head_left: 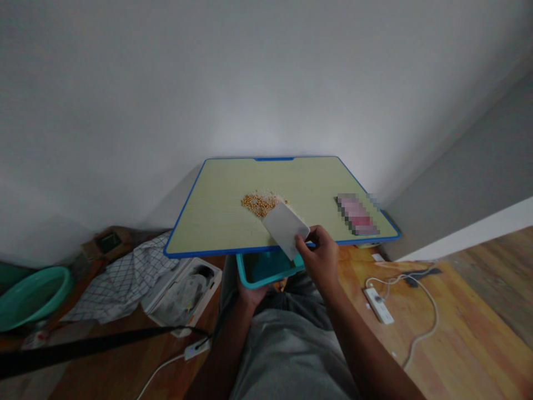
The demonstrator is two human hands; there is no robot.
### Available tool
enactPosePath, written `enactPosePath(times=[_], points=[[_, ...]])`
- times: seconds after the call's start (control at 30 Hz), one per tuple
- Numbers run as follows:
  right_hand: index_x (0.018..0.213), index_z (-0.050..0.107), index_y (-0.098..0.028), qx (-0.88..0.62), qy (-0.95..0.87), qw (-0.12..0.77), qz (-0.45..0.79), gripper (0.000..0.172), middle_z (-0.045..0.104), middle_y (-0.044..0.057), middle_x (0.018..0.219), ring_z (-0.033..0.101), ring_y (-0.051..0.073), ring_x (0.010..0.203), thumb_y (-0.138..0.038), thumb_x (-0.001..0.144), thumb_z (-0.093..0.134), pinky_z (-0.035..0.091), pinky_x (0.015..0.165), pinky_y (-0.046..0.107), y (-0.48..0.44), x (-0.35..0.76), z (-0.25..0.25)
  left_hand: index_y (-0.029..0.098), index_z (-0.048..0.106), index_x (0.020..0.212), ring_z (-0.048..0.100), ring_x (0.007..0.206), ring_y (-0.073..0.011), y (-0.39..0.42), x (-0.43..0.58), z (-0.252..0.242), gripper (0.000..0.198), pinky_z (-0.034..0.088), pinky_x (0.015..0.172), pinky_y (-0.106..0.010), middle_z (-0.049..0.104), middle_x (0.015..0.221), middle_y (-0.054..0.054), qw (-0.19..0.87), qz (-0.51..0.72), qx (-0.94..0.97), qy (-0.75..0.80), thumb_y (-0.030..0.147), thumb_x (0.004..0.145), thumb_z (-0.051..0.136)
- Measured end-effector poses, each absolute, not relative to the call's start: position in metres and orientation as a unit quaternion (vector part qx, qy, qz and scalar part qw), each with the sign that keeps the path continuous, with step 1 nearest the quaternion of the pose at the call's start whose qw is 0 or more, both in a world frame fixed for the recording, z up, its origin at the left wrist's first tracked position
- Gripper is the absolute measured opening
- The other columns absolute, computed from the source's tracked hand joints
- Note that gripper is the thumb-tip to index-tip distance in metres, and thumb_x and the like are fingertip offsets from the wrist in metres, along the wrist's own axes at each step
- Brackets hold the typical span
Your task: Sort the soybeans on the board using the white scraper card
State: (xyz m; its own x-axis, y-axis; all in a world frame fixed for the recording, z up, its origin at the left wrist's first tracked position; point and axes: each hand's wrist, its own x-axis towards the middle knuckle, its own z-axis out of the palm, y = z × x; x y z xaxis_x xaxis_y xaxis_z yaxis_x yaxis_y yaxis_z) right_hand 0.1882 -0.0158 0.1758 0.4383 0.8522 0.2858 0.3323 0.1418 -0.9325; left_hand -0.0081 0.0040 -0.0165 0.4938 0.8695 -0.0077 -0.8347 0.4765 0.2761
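A small table (pixel 216 222) with a pale green top and blue rim stands against the wall. A pile of yellow grains mixed with white ones (pixel 261 203) lies near its middle. My right hand (pixel 320 255) pinches a white flat scraper card (pixel 285 228), whose far edge rests at the pile. My left hand (pixel 250 294) grips a teal tray (pixel 266 268) from below, held just under the table's front edge. My lap in grey trousers is beneath.
A pink blurred object (pixel 357 214) lies on the table's right side. On the wooden floor are a white power strip (pixel 378 305) with cable, a checked cloth (pixel 125 278), a white box (pixel 183 291) and a green basin (pixel 31 294).
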Motion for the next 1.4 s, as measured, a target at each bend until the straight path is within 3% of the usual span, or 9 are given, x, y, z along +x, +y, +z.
enactPosePath(times=[0.13, 0.3, 0.5, 0.63, 0.73, 0.93, 1.13, 1.33, 1.4], points=[[0.084, 0.062, -0.024, -0.617, -0.468, 0.594, 0.220, 0.023, 0.070, 0.001, 0.074, 0.070, 0.019, 0.065, -0.045, 0.083, 0.073, 0.057, 0.059, 0.028, -0.017, 0.194, 0.178, 0.026, 0.075, 0.146, 0.065, 0.143, -0.0454, 0.003, -0.011, -0.018, 0.065, 0.051, 0.113, -0.079, 0.071, 0.156, -0.015, 0.856, 0.500, 0.111, 0.070, 0.062, 0.109, 0.036], [0.084, 0.062, -0.024, -0.578, -0.480, 0.606, 0.259, 0.024, 0.068, 0.000, 0.075, 0.067, 0.017, 0.066, -0.045, 0.085, 0.073, 0.058, 0.061, 0.027, -0.019, 0.183, 0.180, 0.030, 0.078, 0.143, 0.065, 0.143, -0.0432, 0.005, -0.012, -0.019, 0.062, 0.052, 0.116, -0.074, 0.073, 0.155, -0.010, 0.859, 0.485, 0.138, 0.084, 0.064, 0.108, 0.039], [0.078, 0.060, -0.024, -0.579, -0.519, 0.571, 0.264, 0.022, 0.066, -0.001, 0.069, 0.062, 0.015, 0.061, -0.042, 0.083, 0.070, 0.049, 0.056, 0.025, -0.018, 0.156, 0.186, 0.024, 0.079, 0.140, 0.043, 0.164, -0.0400, 0.010, 0.001, -0.006, 0.077, 0.029, 0.136, -0.066, 0.073, 0.153, -0.013, 0.823, 0.516, 0.155, 0.180, 0.076, 0.104, 0.035], [0.076, 0.058, -0.025, -0.596, -0.515, 0.564, 0.247, 0.021, 0.066, -0.001, 0.068, 0.062, 0.016, 0.062, -0.043, 0.081, 0.068, 0.048, 0.057, 0.026, -0.015, 0.155, 0.188, 0.028, 0.081, 0.135, 0.054, 0.156, -0.0414, 0.009, 0.001, -0.007, 0.068, 0.034, 0.133, -0.068, 0.078, 0.147, -0.011, 0.817, 0.525, 0.119, 0.208, 0.074, 0.103, 0.042], [0.075, 0.056, -0.025, -0.612, -0.507, 0.559, 0.236, 0.022, 0.066, -0.001, 0.068, 0.062, 0.016, 0.061, -0.043, 0.080, 0.067, 0.046, 0.057, 0.026, -0.014, 0.163, 0.187, 0.032, 0.075, 0.146, 0.054, 0.157, -0.0407, 0.007, -0.006, -0.019, 0.070, 0.034, 0.132, -0.071, 0.073, 0.155, -0.009, 0.845, 0.494, 0.140, 0.153, 0.074, 0.104, 0.038], [0.074, 0.054, -0.025, -0.632, -0.493, 0.561, 0.206, 0.024, 0.062, -0.002, 0.064, 0.060, 0.016, 0.058, -0.043, 0.079, 0.069, 0.043, 0.056, 0.026, -0.017, 0.179, 0.183, 0.028, 0.072, 0.151, 0.058, 0.151, -0.0429, 0.006, -0.012, -0.032, 0.069, 0.039, 0.127, -0.075, 0.067, 0.160, -0.013, 0.857, 0.489, 0.142, 0.078, 0.067, 0.108, 0.035], [0.075, 0.053, -0.026, -0.643, -0.481, 0.563, 0.195, 0.024, 0.063, -0.003, 0.065, 0.062, 0.016, 0.057, -0.042, 0.080, 0.070, 0.045, 0.056, 0.026, -0.020, 0.189, 0.183, 0.028, 0.079, 0.140, 0.068, 0.139, -0.0430, 0.003, -0.010, -0.021, 0.063, 0.054, 0.113, -0.072, 0.074, 0.152, -0.011, 0.859, 0.491, 0.121, 0.081, 0.063, 0.108, 0.037], [0.076, 0.055, -0.026, -0.649, -0.466, 0.573, 0.182, 0.024, 0.066, -0.001, 0.068, 0.067, 0.019, 0.062, -0.043, 0.079, 0.071, 0.049, 0.057, 0.028, -0.018, 0.200, 0.182, 0.030, 0.080, 0.137, 0.071, 0.136, -0.0375, 0.003, -0.011, -0.024, 0.057, 0.054, 0.117, -0.066, 0.078, 0.146, -0.008, 0.849, 0.508, 0.110, 0.092, 0.058, 0.110, 0.039], [0.076, 0.054, -0.026, -0.649, -0.466, 0.575, 0.177, 0.024, 0.067, -0.001, 0.068, 0.067, 0.018, 0.063, -0.042, 0.080, 0.071, 0.049, 0.057, 0.027, -0.017, 0.203, 0.181, 0.030, 0.081, 0.136, 0.070, 0.137, -0.0394, 0.002, -0.010, -0.021, 0.058, 0.055, 0.114, -0.068, 0.077, 0.148, -0.008, 0.848, 0.508, 0.117, 0.089, 0.059, 0.109, 0.039]])
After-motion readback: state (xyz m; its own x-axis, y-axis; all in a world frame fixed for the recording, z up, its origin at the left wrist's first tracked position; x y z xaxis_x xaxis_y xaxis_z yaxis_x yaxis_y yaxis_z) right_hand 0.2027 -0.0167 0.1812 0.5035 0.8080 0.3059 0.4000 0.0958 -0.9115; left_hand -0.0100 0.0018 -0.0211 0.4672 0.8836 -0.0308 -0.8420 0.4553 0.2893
